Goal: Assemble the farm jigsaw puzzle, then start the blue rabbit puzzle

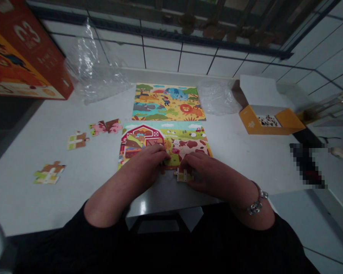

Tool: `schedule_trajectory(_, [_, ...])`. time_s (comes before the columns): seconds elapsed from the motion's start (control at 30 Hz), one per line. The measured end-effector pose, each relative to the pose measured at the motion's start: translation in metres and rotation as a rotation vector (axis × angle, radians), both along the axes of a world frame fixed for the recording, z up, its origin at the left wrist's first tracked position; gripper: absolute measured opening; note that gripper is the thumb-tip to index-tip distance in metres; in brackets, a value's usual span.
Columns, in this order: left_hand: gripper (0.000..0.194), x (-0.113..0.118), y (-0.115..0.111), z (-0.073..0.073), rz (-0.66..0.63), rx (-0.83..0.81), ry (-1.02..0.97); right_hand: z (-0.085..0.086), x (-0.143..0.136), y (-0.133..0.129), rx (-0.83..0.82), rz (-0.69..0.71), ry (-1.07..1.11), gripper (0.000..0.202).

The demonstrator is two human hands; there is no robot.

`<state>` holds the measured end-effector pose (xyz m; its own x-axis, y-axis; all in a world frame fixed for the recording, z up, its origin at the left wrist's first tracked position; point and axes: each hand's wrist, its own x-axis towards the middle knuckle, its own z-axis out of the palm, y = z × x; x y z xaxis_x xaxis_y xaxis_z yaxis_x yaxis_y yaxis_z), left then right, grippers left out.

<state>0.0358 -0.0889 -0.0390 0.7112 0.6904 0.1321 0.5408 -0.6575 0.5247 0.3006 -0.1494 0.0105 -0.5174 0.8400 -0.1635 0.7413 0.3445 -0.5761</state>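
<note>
At the near edge of a white counter [82,198], the right hand [196,169] pinches a brown-and-cream puzzle piece [184,175], while the left hand [157,154], fingers bent, rests over the farm puzzle [188,133]; whether it grips anything cannot be told. Left of the hands lie loose puzzle pieces [78,140]. Just beyond the farm puzzle sits the safari puzzle [168,102], flanked by clear plastic wrappings [218,97]. Ahead and to the right of the hands, an orange box [270,120] stands open.
</note>
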Motion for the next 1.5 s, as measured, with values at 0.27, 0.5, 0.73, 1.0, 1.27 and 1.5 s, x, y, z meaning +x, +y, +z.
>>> schedule_trajectory(0.27, [0.023, 0.002, -0.001, 0.005, -0.002, -0.017, -0.016, 0.002, -0.003, -0.002, 0.003, -0.048, 0.017, 0.044])
schedule_trajectory(0.5, [0.023, 0.000, -0.001, 0.003, -0.012, -0.014, -0.015, -0.002, 0.001, -0.003, 0.025, -0.003, 0.022, 0.046])
schedule_trajectory(0.73, [0.020, 0.001, -0.002, 0.006, -0.018, -0.011, -0.011, -0.001, -0.001, -0.002, 0.010, 0.044, 0.031, 0.049])
schedule_trajectory(1.0, [0.022, 0.001, -0.001, 0.005, -0.017, 0.004, -0.008, 0.005, 0.026, -0.009, 0.011, -0.115, 0.019, 0.065])
schedule_trajectory(1.27, [0.022, 0.000, 0.000, 0.006, -0.033, 0.005, -0.004, 0.005, 0.032, -0.012, -0.079, -0.118, -0.086, 0.048])
schedule_trajectory(1.5, [0.022, 0.001, -0.001, 0.008, -0.039, -0.006, -0.005, 0.008, 0.022, -0.009, -0.053, -0.094, -0.067, 0.043])
